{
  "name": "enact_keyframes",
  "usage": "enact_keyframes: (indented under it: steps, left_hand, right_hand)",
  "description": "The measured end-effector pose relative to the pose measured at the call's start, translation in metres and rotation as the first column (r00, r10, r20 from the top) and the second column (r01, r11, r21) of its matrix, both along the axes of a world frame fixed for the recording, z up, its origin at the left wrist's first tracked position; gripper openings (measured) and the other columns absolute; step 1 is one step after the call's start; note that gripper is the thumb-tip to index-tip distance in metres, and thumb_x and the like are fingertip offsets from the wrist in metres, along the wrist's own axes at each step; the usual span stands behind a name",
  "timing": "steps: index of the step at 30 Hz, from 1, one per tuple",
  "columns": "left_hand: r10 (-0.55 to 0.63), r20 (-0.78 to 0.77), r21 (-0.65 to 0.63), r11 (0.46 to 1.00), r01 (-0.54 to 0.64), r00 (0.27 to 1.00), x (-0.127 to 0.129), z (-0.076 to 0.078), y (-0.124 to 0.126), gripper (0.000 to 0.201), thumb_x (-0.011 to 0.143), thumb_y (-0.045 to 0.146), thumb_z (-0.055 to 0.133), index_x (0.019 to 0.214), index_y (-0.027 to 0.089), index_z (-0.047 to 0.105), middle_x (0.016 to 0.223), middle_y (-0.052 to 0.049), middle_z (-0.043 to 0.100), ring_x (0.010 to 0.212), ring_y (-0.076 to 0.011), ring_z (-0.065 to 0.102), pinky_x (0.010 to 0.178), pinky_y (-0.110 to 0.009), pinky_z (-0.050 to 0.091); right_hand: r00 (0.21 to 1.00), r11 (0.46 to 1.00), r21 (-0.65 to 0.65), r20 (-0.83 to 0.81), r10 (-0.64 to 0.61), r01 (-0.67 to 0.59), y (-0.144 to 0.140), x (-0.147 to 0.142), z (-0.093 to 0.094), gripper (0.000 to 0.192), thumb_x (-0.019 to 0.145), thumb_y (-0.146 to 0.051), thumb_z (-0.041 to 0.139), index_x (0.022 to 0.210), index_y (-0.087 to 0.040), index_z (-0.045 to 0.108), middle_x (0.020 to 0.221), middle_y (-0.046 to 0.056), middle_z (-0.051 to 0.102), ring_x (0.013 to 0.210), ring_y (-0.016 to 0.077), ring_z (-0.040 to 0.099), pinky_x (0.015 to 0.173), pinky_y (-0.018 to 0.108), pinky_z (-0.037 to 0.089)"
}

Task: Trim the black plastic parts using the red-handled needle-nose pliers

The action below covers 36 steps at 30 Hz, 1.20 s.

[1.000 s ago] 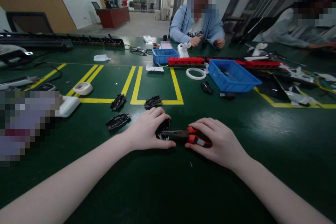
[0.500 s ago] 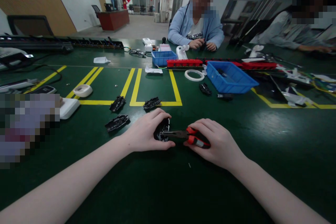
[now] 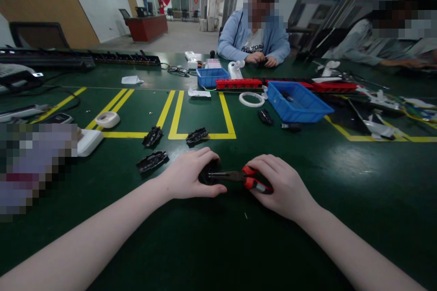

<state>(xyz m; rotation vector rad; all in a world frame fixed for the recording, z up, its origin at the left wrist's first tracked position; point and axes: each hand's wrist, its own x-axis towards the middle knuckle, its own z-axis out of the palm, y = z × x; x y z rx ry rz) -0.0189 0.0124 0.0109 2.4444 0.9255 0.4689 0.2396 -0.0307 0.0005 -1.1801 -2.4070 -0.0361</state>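
left hand (image 3: 189, 175): grip now covers black part (image 3: 205, 176) more | right hand (image 3: 278, 182): grip unchanged, clasping red-handled pliers (image 3: 239, 176) | desk (image 3: 341, 182)

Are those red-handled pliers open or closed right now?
Closed: the pliers in the right hand show dark jaws meeting in one thin tip.

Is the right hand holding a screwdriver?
No, the right hand grips red-handled pliers, whose nose points at the black part under the left hand.
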Motion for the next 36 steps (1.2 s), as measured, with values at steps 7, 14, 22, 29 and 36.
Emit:
enact_keyframes:
  steps: [7, 14, 22, 29, 36]
  left_hand:
    - [0.004, -0.034, 0.012, 1.0, -0.004, 0.999, 0.0007, -0.0013, -0.0005, 0.054, 0.082, 0.057, 0.062, 0.117, 0.017, 0.053, 0.105, -0.006, 0.059, 0.087, -0.0228, 0.06, 0.075, -0.036, 0.048]
    - [-0.007, -0.047, 0.038, 0.999, 0.009, 0.999, 0.0012, -0.0016, 0.0003, 0.055, 0.083, 0.057, 0.062, 0.119, 0.017, 0.052, 0.106, -0.006, 0.059, 0.087, -0.0235, 0.061, 0.075, -0.037, 0.049]
    - [-0.014, -0.052, 0.039, 0.999, 0.016, 0.999, 0.0009, -0.0005, 0.0003, 0.054, 0.084, 0.058, 0.061, 0.12, 0.018, 0.051, 0.107, -0.007, 0.06, 0.089, -0.024, 0.061, 0.077, -0.037, 0.049]
    - [-0.014, -0.032, 0.023, 1.0, 0.015, 0.999, 0.0005, -0.0003, 0.0009, 0.053, 0.083, 0.056, 0.062, 0.119, 0.018, 0.052, 0.106, -0.007, 0.06, 0.089, -0.0237, 0.061, 0.075, -0.036, 0.048]
    - [-0.009, -0.028, -0.016, 1.0, 0.008, 1.0, 0.0005, 0.0013, 0.0008, 0.053, 0.084, 0.056, 0.061, 0.12, 0.019, 0.052, 0.108, -0.007, 0.059, 0.088, -0.0233, 0.06, 0.075, -0.036, 0.048]
  right_hand:
    - [1.0, 1.0, -0.022, -0.007, -0.017, 0.017, 0.0008, 0.001, 0.0, 0.027, 0.076, -0.022, 0.064, 0.102, -0.018, 0.058, 0.099, 0.009, 0.066, 0.086, 0.023, 0.06, 0.071, 0.036, 0.047]
    - [1.0, 0.999, -0.033, -0.011, -0.016, 0.015, -0.0008, -0.0003, 0.0013, 0.027, 0.076, -0.022, 0.063, 0.103, -0.019, 0.058, 0.1, 0.009, 0.066, 0.086, 0.0231, 0.061, 0.072, 0.037, 0.049]
    - [0.998, 0.995, -0.098, -0.043, -0.038, 0.033, -0.002, -0.0021, 0.0022, 0.028, 0.075, -0.019, 0.063, 0.101, -0.021, 0.057, 0.1, 0.008, 0.066, 0.087, 0.0232, 0.061, 0.073, 0.038, 0.05]
    - [0.998, 0.993, -0.117, -0.05, -0.032, 0.026, -0.0012, -0.0016, 0.002, 0.027, 0.075, -0.02, 0.064, 0.101, -0.021, 0.058, 0.1, 0.007, 0.066, 0.087, 0.0224, 0.061, 0.073, 0.037, 0.05]
    - [0.999, 0.995, -0.092, -0.036, -0.028, 0.025, -0.0017, -0.0023, 0.002, 0.027, 0.074, -0.02, 0.064, 0.101, -0.02, 0.058, 0.099, 0.008, 0.066, 0.086, 0.0224, 0.062, 0.072, 0.037, 0.051]
